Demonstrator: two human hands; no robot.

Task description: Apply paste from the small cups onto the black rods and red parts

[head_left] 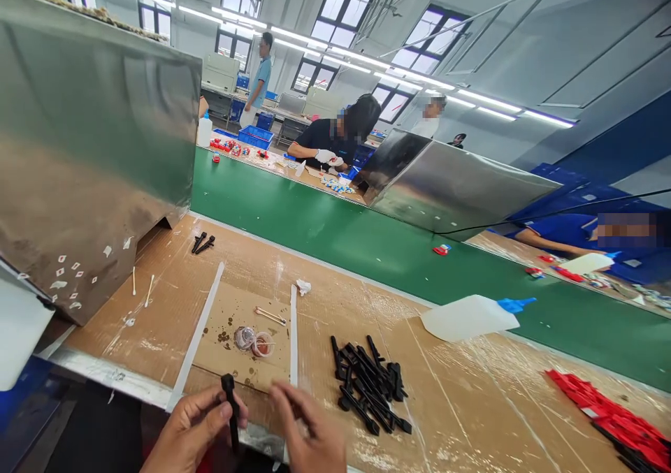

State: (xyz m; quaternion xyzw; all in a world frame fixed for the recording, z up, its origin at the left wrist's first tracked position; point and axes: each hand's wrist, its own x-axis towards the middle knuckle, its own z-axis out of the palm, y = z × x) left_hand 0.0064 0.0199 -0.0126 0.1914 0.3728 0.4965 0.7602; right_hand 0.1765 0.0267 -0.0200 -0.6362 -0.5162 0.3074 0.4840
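Note:
Near the front edge of the table, my left hand [195, 427] holds a black plastic part [229, 406] upright between thumb and fingers. To its right is my right hand [310, 427], slightly blurred, thumb and fingers curled toward each other; whether anything sits between them is hidden. Beyond the hands, two small round cups [263, 345] stand on a stained cardboard sheet [223, 312], one with reddish-brown content. Cotton swabs [271, 316] lie behind the cups. Right of the sheet is a pile of black parts [367, 386].
A white bottle with a blue tip [469, 318] lies behind the pile. Red parts [611, 410] are at the right. A metal panel [94, 137] rises at the left. Across the green belt [314, 228], people work at another table. Two black parts [203, 243] lie at the back left.

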